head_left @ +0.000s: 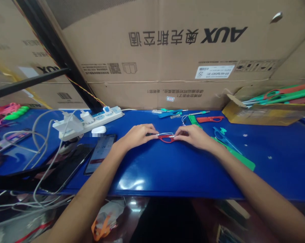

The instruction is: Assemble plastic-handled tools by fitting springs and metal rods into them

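Observation:
A small red plastic piece with an open finger loop (167,139), looking like the body of a stick lighter, is held just above the blue table. My left hand (141,135) is closed in a pinch on its left end. At the other end, the thumb and fingers of my right hand (193,135) are closed on it too. A thin pale wire (166,134) runs along its top side between the fingertips. Beyond my right hand lie an orange-red lighter body (210,119) and a green plastic part (193,120). The fingers partly hide both ends of the piece.
An open cardboard box (262,116) at the right holds several green and red lighters. Blue parts (170,113) lie at the back, a green flat piece (239,158) at right. Phones (99,153) and a white power strip (99,118) with cables occupy the left. Another person's hand shows far left.

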The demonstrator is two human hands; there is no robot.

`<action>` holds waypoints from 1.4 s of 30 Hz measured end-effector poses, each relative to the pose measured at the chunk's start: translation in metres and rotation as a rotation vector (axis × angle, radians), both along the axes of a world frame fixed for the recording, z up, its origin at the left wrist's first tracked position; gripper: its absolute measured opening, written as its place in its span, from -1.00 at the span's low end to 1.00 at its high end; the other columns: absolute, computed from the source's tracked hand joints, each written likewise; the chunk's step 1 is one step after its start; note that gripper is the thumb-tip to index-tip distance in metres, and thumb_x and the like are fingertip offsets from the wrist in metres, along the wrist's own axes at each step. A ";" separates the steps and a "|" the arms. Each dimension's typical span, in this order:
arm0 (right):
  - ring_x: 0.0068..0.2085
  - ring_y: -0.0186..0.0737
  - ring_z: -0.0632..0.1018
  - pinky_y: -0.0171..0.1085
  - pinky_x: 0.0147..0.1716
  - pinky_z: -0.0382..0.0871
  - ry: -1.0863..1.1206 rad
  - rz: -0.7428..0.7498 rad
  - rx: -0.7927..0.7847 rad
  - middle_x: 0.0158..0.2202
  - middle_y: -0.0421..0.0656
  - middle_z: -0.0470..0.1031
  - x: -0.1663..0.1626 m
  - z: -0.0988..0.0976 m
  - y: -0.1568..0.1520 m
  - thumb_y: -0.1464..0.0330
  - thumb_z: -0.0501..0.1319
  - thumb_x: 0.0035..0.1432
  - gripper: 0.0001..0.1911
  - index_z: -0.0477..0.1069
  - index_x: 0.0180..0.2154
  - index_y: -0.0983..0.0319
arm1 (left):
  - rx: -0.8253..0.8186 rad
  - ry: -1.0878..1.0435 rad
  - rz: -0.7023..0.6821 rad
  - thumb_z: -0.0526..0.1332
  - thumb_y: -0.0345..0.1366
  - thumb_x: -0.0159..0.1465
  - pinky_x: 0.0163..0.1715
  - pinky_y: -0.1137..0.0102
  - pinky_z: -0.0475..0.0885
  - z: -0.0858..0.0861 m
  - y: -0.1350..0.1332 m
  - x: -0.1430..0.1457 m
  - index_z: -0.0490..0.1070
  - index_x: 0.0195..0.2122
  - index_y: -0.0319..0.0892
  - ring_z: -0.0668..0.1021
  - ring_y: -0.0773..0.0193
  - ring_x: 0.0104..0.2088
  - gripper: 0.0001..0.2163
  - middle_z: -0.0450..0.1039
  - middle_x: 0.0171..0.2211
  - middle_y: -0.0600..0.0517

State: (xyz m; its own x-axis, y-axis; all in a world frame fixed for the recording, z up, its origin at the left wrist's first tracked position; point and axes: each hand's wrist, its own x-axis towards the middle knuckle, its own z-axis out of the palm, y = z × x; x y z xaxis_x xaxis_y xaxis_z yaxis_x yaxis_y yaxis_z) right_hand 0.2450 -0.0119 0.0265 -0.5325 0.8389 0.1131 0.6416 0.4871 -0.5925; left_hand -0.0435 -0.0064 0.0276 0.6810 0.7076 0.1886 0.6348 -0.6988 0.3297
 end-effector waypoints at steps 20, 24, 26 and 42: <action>-0.33 -0.21 0.54 -0.25 -0.33 0.28 -0.151 0.057 0.041 -0.33 -0.13 0.61 -0.002 0.005 -0.005 0.25 0.19 0.35 -0.80 0.53 -0.24 0.21 | -0.074 -0.050 -0.013 0.16 -0.14 0.47 -0.07 0.34 0.45 -0.012 0.006 0.003 0.60 0.03 -0.09 0.57 0.21 -0.11 -0.72 0.53 -0.08 -0.05; -0.34 -0.21 0.53 -0.25 -0.34 0.28 -0.147 0.071 0.048 -0.33 -0.13 0.61 -0.002 0.003 -0.004 0.26 0.18 0.35 -0.80 0.53 -0.24 0.21 | -0.076 -0.076 -0.033 0.13 -0.18 0.49 -0.07 0.33 0.46 -0.013 0.007 0.002 0.61 0.01 -0.09 0.57 0.21 -0.12 -0.73 0.53 -0.09 -0.05; -0.33 -0.21 0.53 -0.24 -0.34 0.28 -0.152 0.069 0.052 -0.32 -0.13 0.61 -0.001 0.003 -0.004 0.27 0.19 0.35 -0.81 0.53 -0.23 0.21 | -0.080 -0.083 -0.033 0.14 -0.19 0.48 -0.08 0.32 0.46 -0.013 0.007 0.002 0.61 -0.01 -0.09 0.58 0.21 -0.13 -0.74 0.53 -0.10 -0.05; -0.20 -0.12 0.58 -0.19 -0.21 0.34 -0.150 0.072 0.034 -0.22 -0.10 0.65 -0.002 0.002 -0.002 0.29 0.16 0.39 -0.81 0.53 -0.21 0.18 | -0.209 -0.226 0.094 0.37 -0.25 0.31 -0.19 0.35 0.45 -0.021 0.013 0.007 0.60 -0.04 -0.11 0.57 0.25 -0.25 -0.79 0.58 -0.18 0.01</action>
